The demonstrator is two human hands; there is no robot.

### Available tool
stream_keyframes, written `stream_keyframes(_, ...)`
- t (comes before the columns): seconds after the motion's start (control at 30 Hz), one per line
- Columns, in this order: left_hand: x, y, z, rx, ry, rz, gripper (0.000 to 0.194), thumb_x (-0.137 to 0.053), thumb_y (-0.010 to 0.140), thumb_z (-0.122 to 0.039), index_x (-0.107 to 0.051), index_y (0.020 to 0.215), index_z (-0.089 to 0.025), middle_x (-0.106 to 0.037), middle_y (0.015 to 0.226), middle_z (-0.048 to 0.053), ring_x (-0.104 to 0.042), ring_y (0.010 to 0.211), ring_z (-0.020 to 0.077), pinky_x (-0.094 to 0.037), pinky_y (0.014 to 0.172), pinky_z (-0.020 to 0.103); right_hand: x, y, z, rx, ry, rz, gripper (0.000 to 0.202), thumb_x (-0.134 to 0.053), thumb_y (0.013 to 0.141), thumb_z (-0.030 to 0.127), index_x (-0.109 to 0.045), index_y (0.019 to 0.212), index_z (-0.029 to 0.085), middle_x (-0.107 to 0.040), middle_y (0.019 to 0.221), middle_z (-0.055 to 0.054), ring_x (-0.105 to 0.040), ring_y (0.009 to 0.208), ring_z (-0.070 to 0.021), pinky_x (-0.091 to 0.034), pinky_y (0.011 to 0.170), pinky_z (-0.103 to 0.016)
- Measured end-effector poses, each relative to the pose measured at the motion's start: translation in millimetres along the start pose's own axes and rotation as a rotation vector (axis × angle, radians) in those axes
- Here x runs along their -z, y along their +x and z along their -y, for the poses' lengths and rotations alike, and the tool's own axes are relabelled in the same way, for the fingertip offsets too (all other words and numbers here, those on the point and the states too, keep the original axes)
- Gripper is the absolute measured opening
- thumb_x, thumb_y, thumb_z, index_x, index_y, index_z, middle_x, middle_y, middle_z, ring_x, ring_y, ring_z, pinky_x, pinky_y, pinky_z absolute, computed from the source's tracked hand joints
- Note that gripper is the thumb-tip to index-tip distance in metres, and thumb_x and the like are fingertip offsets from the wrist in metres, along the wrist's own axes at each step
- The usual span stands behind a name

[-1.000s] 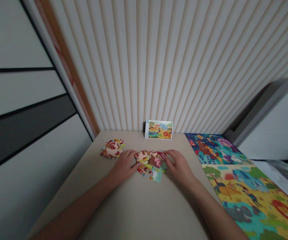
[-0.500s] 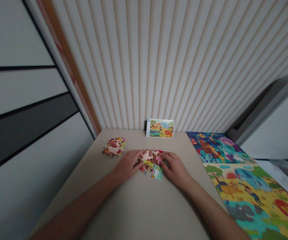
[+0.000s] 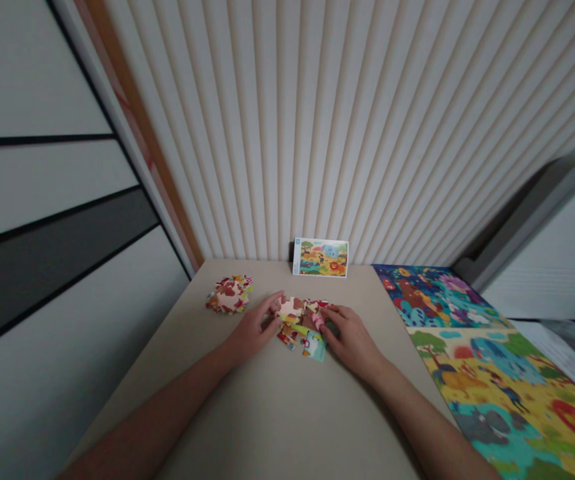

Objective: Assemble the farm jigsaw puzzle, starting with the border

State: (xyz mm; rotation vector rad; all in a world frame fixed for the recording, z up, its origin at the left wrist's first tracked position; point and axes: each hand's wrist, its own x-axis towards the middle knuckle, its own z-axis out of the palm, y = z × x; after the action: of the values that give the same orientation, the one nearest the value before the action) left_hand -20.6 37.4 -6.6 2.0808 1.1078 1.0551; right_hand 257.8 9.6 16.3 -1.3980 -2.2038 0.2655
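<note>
Several jigsaw puzzle pieces (image 3: pixel 292 307) lie in a loose heap on the table between my hands, with brown, cream, pink and green prints. My left hand (image 3: pixel 252 331) is at the heap's left side, its fingertips and thumb around the edge of a cream-and-brown piece. On the right side, my right hand (image 3: pixel 351 339) has thumb and curled fingers on pieces with pink print (image 3: pixel 317 319). Closer to me, a light-blue piece (image 3: pixel 314 347) sticks out beneath the heap. Parts of the heap under my fingertips are hidden.
A second pile of puzzle pieces (image 3: pixel 230 295) sits at the table's (image 3: pixel 277 420) back left. Behind, a small picture card (image 3: pixel 321 258) stands upright near the pleated curtain (image 3: pixel 312 133). Two large animal pictures, one dark blue (image 3: pixel 432 293) and one yellow (image 3: pixel 507 393), lie along the right side.
My left hand has shifted slightly left, and more of the cream-and-brown piece shows beside it. The heap looks more spread out. My right hand stays almost in place.
</note>
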Motion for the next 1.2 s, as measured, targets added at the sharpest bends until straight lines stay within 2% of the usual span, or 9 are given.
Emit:
stream_keyframes(0.13, -1.8, 1, -4, 0.056, -0.142, -0.037, 0.048, -0.052, 0.095, -0.024, -0.041, 0.141, -0.021, -0.06, 0.087, -0.001, -0.062, 0.084, 0.0145, -0.051, 0.085, 0.031, 0, 0, -1, -0.011, -0.012, 0.002, 0.035, -0.055, 0.097, 0.034, -0.066, 0.128, 0.023, -0.064, 0.124, -0.012, -0.057, 0.116, -0.0253, -0.045, 0.102, -0.04)
stream_keyframes(0.37, -4.3, 6, -10, 0.166, -0.344, -0.111, 0.026, -0.055, 0.094, -0.033, -0.056, 0.115, -0.018, -0.059, 0.083, 0.0, -0.06, 0.075, 0.0125, -0.049, 0.067, 0.023, -2, 0, -4, -0.019, 0.009, -0.01, 0.028, -0.058, 0.095, 0.033, -0.07, 0.119, 0.023, -0.064, 0.123, -0.011, -0.057, 0.117, -0.0254, -0.044, 0.103, -0.041)
stream_keyframes(0.47, -4.3, 6, -10, 0.245, -0.393, -0.137, 0.03, -0.056, 0.093, -0.041, -0.057, 0.113, -0.019, -0.061, 0.085, 0.0, -0.062, 0.064, 0.0108, -0.048, 0.055, 0.02, -2, 0, -5, -0.025, 0.014, -0.005, 0.03, -0.059, 0.094, 0.034, -0.069, 0.12, 0.022, -0.064, 0.124, -0.012, -0.057, 0.117, -0.026, -0.043, 0.104, -0.042)
stream_keyframes(0.57, -3.2, 4, -11, 0.324, -0.397, -0.153, 0.035, -0.056, 0.093, -0.05, -0.056, 0.112, -0.021, -0.062, 0.09, -0.001, -0.058, 0.047, 0.0072, -0.04, 0.037, 0.017, 0, 2, -6, -0.041, 0.05, -0.015, 0.028, -0.063, 0.091, 0.034, -0.07, 0.115, 0.021, -0.066, 0.12, -0.011, -0.058, 0.114, -0.0261, -0.043, 0.101, -0.042)
stream_keyframes(0.63, -2.2, 3, -11, 0.336, -0.374, -0.152, 0.035, -0.055, 0.093, -0.052, -0.056, 0.108, -0.02, -0.065, 0.088, -0.001, -0.056, 0.042, 0.0069, -0.037, 0.033, 0.016, 3, 3, -4, -0.05, 0.104, -0.036, 0.026, -0.066, 0.089, 0.033, -0.069, 0.111, 0.021, -0.068, 0.116, -0.01, -0.059, 0.111, -0.0256, -0.044, 0.099, -0.04)
stream_keyframes(0.77, -2.5, 4, -11, 0.324, -0.402, -0.132, 0.035, -0.056, 0.093, -0.05, -0.058, 0.107, -0.019, -0.069, 0.076, 0.0, -0.063, 0.048, 0.0118, -0.05, 0.043, 0.02, 6, 4, 1, -0.122, 0.324, -0.035, 0.017, -0.061, 0.092, 0.035, -0.068, 0.097, 0.02, -0.071, 0.093, -0.004, -0.062, 0.086, -0.02, -0.047, 0.079, -0.032)
stream_keyframes(0.87, -5.9, 5, -10, 0.274, -0.476, -0.088, 0.039, -0.061, 0.091, -0.044, -0.057, 0.119, -0.017, -0.074, 0.091, 0.006, -0.072, 0.068, 0.0162, -0.061, 0.064, 0.029, 4, 5, 3, -0.202, 0.543, -0.019, 0.026, -0.058, 0.094, 0.043, -0.068, 0.092, 0.018, -0.068, 0.075, -0.002, -0.057, 0.067, -0.0157, -0.044, 0.064, -0.028)
stream_keyframes(1.0, -12.1, 5, -10, 0.219, -0.577, -0.043, 0.052, -0.067, 0.087, -0.039, -0.053, 0.132, -0.018, -0.068, 0.122, 0.013, -0.073, 0.099, 0.0224, -0.062, 0.085, 0.037, 4, 9, 5, -0.286, 0.828, -0.036, 0.04, -0.069, 0.085, 0.055, -0.066, 0.094, 0.016, -0.068, 0.076, -0.003, -0.059, 0.067, -0.0155, -0.045, 0.062, -0.027)
stream_keyframes(1.2, -19.6, -1, -23, 0.24, -0.704, 0.068, 0.062, -0.07, 0.086, -0.039, -0.049, 0.141, -0.021, -0.064, 0.13, 0.015, -0.073, 0.097, 0.0229, -0.06, 0.09, 0.041, 3, 9, 9, -0.345, 1.047, 0.023, 0.045, -0.078, 0.076, 0.056, -0.066, 0.093, 0.016, -0.066, 0.072, -0.001, -0.056, 0.061, -0.0124, -0.043, 0.06, -0.026)
